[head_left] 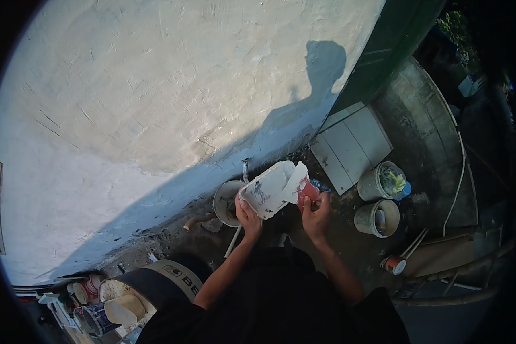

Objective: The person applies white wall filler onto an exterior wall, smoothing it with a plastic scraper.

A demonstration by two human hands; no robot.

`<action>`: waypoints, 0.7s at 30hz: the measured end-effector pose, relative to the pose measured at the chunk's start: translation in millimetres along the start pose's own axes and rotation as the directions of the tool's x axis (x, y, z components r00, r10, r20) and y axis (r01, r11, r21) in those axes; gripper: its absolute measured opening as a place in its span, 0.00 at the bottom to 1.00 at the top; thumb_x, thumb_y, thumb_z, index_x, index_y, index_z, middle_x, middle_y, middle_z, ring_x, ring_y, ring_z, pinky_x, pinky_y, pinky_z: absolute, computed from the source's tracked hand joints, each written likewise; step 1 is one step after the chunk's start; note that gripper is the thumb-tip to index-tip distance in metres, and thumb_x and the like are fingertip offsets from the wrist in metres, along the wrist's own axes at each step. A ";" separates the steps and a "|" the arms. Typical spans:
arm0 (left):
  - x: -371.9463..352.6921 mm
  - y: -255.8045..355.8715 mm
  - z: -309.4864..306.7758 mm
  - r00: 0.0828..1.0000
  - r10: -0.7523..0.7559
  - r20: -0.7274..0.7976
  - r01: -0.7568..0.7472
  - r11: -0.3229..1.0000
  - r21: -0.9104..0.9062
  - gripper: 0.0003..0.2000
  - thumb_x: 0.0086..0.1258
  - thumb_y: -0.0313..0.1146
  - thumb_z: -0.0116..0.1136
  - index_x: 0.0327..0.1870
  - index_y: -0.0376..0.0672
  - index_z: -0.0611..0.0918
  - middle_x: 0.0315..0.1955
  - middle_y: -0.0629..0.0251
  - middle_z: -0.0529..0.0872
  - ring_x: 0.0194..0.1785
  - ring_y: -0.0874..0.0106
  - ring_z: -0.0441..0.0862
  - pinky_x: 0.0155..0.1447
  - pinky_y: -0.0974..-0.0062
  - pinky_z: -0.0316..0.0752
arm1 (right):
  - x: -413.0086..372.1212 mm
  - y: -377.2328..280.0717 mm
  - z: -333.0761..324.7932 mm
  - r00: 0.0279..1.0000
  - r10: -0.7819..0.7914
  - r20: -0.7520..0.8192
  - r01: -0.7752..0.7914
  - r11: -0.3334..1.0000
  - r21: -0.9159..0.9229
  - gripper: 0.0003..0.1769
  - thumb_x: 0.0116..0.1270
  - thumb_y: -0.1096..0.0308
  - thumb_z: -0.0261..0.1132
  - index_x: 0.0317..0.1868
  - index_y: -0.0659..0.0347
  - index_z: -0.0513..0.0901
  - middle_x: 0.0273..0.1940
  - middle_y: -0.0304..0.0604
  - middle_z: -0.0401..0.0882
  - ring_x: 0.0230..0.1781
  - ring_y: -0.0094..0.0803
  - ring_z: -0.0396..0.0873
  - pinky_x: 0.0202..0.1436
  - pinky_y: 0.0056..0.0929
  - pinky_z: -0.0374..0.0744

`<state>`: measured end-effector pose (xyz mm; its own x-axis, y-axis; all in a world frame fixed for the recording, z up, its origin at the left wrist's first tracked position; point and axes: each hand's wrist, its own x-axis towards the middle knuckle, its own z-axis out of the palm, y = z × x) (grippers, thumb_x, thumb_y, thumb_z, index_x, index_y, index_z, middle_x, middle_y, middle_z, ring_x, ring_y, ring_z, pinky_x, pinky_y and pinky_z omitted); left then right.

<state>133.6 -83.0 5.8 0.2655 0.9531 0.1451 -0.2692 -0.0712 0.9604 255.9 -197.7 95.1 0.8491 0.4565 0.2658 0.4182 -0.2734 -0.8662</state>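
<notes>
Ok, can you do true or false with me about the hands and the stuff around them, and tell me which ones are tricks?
1. The left hand holds a tray with white smears in it. True.

2. The right hand holds nothing. False: it holds a red scraper with white paste on it.

3. A shadow shaped like a head falls on the wall. True.

4. The big panel next to the wall is bright yellow. False: it is dark green.

5. The tray is a perfectly clean blue one. False: it is whitish, with dark smudges.
</notes>
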 end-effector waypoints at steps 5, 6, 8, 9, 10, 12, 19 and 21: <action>-5.4 -4.9 -0.8 0.998 -0.047 -0.029 0.044 0.995 -0.088 0.24 0.81 0.46 0.33 0.63 0.32 0.67 0.53 0.57 0.76 0.57 0.70 0.75 0.63 0.71 0.69 | -16.4 -1.1 2.4 0.999 0.030 0.037 -0.030 0.999 0.013 0.15 0.63 0.72 0.65 0.30 0.64 0.64 0.21 0.38 0.65 0.21 0.25 0.65 0.25 0.30 0.66; -7.2 -5.8 -2.1 0.999 -0.044 -0.028 0.041 0.995 -0.086 0.24 0.81 0.46 0.33 0.62 0.32 0.67 0.53 0.57 0.76 0.57 0.70 0.75 0.63 0.71 0.69 | -20.6 0.6 3.2 0.999 0.022 0.040 -0.023 0.999 0.031 0.14 0.63 0.72 0.65 0.30 0.64 0.65 0.21 0.37 0.65 0.21 0.23 0.64 0.26 0.29 0.65; -7.2 -7.8 -1.9 0.999 -0.033 -0.026 0.031 0.996 -0.086 0.24 0.81 0.46 0.33 0.62 0.32 0.67 0.53 0.57 0.76 0.57 0.70 0.75 0.63 0.71 0.69 | -25.7 3.8 5.8 0.999 0.000 0.044 -0.003 0.998 0.069 0.14 0.63 0.73 0.65 0.30 0.63 0.65 0.22 0.35 0.65 0.22 0.21 0.63 0.26 0.27 0.65; -8.2 -8.2 -2.0 0.999 -0.035 -0.021 0.032 0.995 -0.099 0.24 0.81 0.46 0.33 0.62 0.32 0.67 0.53 0.57 0.76 0.57 0.70 0.75 0.63 0.71 0.69 | -28.9 5.5 6.6 0.997 0.034 0.069 -0.040 0.995 0.093 0.14 0.63 0.73 0.65 0.30 0.62 0.65 0.23 0.35 0.65 0.22 0.20 0.63 0.26 0.25 0.64; -8.7 -8.7 -1.5 0.999 -0.035 -0.016 0.033 0.993 -0.112 0.24 0.81 0.46 0.33 0.62 0.32 0.67 0.53 0.57 0.76 0.57 0.70 0.75 0.63 0.71 0.69 | -31.3 7.1 7.5 0.993 0.066 0.093 -0.077 0.990 0.116 0.14 0.63 0.74 0.65 0.30 0.62 0.65 0.23 0.34 0.65 0.23 0.18 0.62 0.26 0.24 0.64; -9.8 -11.5 -0.6 0.999 -0.035 -0.011 0.034 0.993 -0.114 0.24 0.81 0.46 0.33 0.62 0.33 0.67 0.53 0.57 0.76 0.57 0.70 0.75 0.62 0.71 0.69 | -35.2 6.5 7.9 0.988 0.091 0.127 -0.112 0.980 0.167 0.14 0.64 0.74 0.65 0.30 0.61 0.64 0.24 0.32 0.64 0.24 0.16 0.61 0.26 0.23 0.63; -10.4 -10.2 -4.1 0.999 -0.039 0.012 0.040 0.985 -0.169 0.23 0.82 0.46 0.33 0.62 0.33 0.68 0.52 0.58 0.77 0.56 0.71 0.75 0.61 0.72 0.69 | -1.3 -10.2 -12.2 0.958 -0.162 0.236 0.133 0.982 0.134 0.06 0.65 0.74 0.65 0.36 0.63 0.75 0.24 0.40 0.74 0.25 0.22 0.72 0.29 0.24 0.70; -12.2 -9.6 -8.5 0.999 -0.039 0.023 0.042 0.987 -0.156 0.23 0.82 0.45 0.33 0.61 0.33 0.69 0.51 0.59 0.77 0.55 0.72 0.75 0.61 0.73 0.69 | 28.7 -21.8 -30.3 0.868 -0.353 0.350 0.390 0.920 -0.038 0.08 0.63 0.74 0.65 0.43 0.61 0.83 0.31 0.47 0.83 0.31 0.37 0.82 0.34 0.30 0.77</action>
<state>125.0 -91.4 -7.2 0.2972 0.9481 0.1129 -0.3993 0.0160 0.9167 280.9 -204.3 134.5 0.4759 0.7889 0.3887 0.7285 -0.1060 -0.6768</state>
